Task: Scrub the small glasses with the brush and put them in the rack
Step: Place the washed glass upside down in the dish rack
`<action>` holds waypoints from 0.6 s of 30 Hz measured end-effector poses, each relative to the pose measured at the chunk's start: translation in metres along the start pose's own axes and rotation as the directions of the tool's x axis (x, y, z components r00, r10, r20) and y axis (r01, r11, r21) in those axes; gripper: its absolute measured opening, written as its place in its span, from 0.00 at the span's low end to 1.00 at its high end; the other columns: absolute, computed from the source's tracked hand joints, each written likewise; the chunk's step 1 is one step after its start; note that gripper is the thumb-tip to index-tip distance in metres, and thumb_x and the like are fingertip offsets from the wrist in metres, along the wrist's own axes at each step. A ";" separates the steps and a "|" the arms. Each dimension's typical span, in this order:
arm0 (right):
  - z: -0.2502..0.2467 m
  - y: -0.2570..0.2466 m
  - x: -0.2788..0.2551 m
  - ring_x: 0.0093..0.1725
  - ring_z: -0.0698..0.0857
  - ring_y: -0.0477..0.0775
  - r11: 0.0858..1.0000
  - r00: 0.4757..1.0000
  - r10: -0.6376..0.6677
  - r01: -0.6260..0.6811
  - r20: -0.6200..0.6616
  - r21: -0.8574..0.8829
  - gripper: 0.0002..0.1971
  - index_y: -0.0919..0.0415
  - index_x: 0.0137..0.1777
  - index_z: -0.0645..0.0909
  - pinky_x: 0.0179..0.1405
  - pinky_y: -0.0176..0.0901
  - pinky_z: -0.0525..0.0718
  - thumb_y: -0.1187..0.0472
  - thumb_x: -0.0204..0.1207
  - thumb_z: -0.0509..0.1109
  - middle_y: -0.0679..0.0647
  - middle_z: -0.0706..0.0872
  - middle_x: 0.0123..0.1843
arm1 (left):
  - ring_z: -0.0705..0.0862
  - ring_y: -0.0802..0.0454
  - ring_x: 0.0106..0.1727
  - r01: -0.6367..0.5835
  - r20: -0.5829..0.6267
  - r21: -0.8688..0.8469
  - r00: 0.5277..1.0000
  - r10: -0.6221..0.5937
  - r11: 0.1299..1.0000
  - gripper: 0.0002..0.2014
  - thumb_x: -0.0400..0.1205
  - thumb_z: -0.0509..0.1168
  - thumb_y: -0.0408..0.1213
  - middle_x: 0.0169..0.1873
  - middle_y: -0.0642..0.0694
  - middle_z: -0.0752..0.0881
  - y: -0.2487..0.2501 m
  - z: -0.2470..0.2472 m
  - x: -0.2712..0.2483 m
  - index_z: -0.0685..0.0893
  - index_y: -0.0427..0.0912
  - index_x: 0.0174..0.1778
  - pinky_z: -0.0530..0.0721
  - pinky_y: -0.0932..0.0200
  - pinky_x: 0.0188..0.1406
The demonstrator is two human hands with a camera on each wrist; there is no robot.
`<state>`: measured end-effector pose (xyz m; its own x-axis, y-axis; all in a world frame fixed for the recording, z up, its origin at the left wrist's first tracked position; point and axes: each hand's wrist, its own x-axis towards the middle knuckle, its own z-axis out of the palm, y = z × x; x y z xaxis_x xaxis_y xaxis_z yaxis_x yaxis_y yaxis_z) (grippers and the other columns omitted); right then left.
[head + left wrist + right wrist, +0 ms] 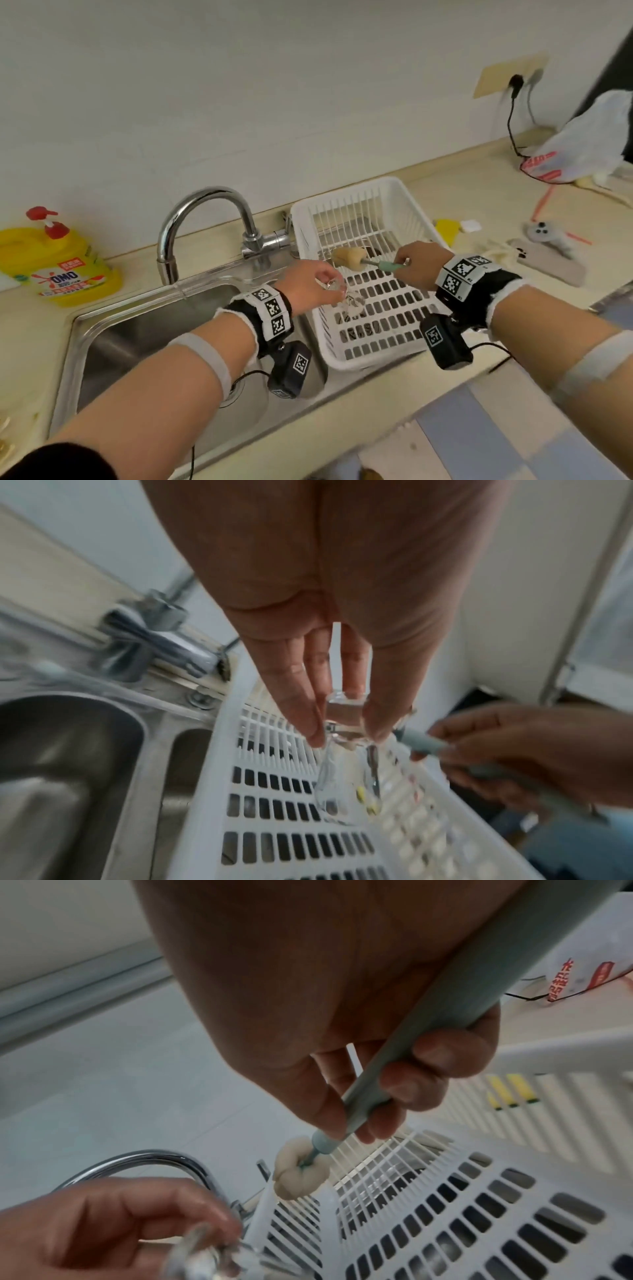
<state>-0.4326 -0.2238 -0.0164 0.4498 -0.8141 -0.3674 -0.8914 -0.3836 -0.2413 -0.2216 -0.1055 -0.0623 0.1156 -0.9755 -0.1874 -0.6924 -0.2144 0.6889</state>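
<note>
My left hand (333, 286) pinches a small clear glass (352, 301) by its base, mouth down, just above the left part of the white plastic rack (394, 310). In the left wrist view the left hand (346, 737) has thumb and fingers on the thick base, and the glass (334, 785) hangs over the slotted rack floor (274, 842). My right hand (406, 265) grips the teal handle of the brush (347, 257), whose beige sponge head points left over the rack's back half. The right wrist view shows the right hand (359, 1123) curled round the brush (445, 1020).
A steel sink (154, 342) lies left of the rack, with a chrome faucet (205, 205) behind it. A yellow detergent bottle (58, 267) stands far left. A plastic bag (582, 150), a cable, a phone and small items lie on the counter to the right.
</note>
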 end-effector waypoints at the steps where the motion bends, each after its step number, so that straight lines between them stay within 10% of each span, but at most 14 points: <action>1: 0.001 0.012 0.003 0.45 0.88 0.55 1.000 1.000 0.003 -0.003 0.014 0.005 0.16 0.55 0.57 0.85 0.44 0.44 0.86 0.45 0.82 0.64 0.52 0.88 0.42 | 0.84 0.59 0.55 -0.010 0.018 0.095 1.000 0.008 0.995 0.15 0.73 0.79 0.50 0.52 0.59 0.86 0.009 0.013 0.008 0.88 0.56 0.54 0.82 0.58 0.54; 5: 0.006 0.047 0.013 0.47 0.89 0.56 1.000 0.998 -0.020 0.020 0.052 -0.001 0.13 0.54 0.58 0.86 0.32 0.39 0.80 0.50 0.82 0.66 0.50 0.86 0.37 | 0.83 0.49 0.55 0.019 0.195 0.480 0.972 -0.128 0.877 0.15 0.76 0.76 0.42 0.55 0.48 0.85 0.032 0.059 0.033 0.82 0.46 0.56 0.85 0.52 0.55; 9: 0.010 0.068 0.022 0.51 0.87 0.56 0.999 0.994 -0.048 0.049 0.103 -0.015 0.13 0.53 0.62 0.84 0.39 0.41 0.80 0.52 0.81 0.66 0.55 0.88 0.55 | 0.87 0.41 0.54 0.038 0.272 0.669 0.917 -0.292 0.743 0.17 0.76 0.76 0.42 0.55 0.38 0.87 0.042 0.079 0.047 0.85 0.36 0.56 0.87 0.48 0.53; 18: 0.009 0.081 0.037 0.48 0.88 0.56 0.995 0.986 -0.102 0.099 0.134 0.029 0.13 0.54 0.61 0.85 0.37 0.40 0.80 0.53 0.80 0.67 0.53 0.89 0.48 | 0.85 0.47 0.58 0.052 0.307 0.747 0.857 -0.413 0.662 0.22 0.74 0.77 0.54 0.57 0.50 0.85 0.028 0.094 0.046 0.84 0.47 0.58 0.84 0.48 0.60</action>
<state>-0.4875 -0.2811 -0.0576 0.5417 -0.7048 -0.4581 -0.8406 -0.4492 -0.3028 -0.3030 -0.1522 -0.1176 0.1666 -0.7322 -0.6604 -0.9849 -0.1550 -0.0766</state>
